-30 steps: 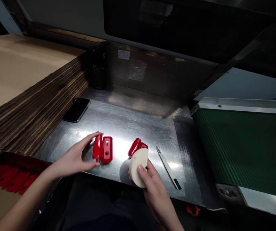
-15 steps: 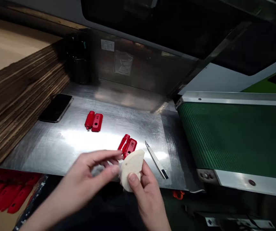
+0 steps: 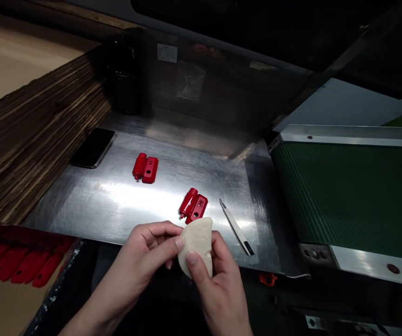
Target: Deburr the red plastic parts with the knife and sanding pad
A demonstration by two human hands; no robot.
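Note:
Both hands are at a cream-coloured folded cloth pad (image 3: pixel 199 235), rounded along its left side and straight on the right. My right hand (image 3: pixel 220 284) grips its lower right part, thumb in front and fingers behind. My left hand (image 3: pixel 151 252) pinches the left edge between thumb and fingers. Just beyond the pad lies a pair of glossy red plastic parts (image 3: pixel 188 203), one cylindrical and one flat with a hole. A similar red pair (image 3: pixel 145 168) rests farther back and left. To the right of the pad is a white-handled craft knife (image 3: pixel 236 228), its blade pointing away from me.
A metal worktable (image 3: pixel 116 196) carries these things. A black phone (image 3: pixel 94 148) lies beside stacked cardboard (image 3: pixel 39 116), with a dark bottle-like object (image 3: pixel 125 84) behind. At the right runs a green conveyor belt (image 3: pixel 355 196). Red parts (image 3: pixel 22 261) fill a box at lower left.
My left hand, fingers apart before, has closed on the pad's left edge. The camera view has shifted, so the table's things sit slightly farther right and higher.

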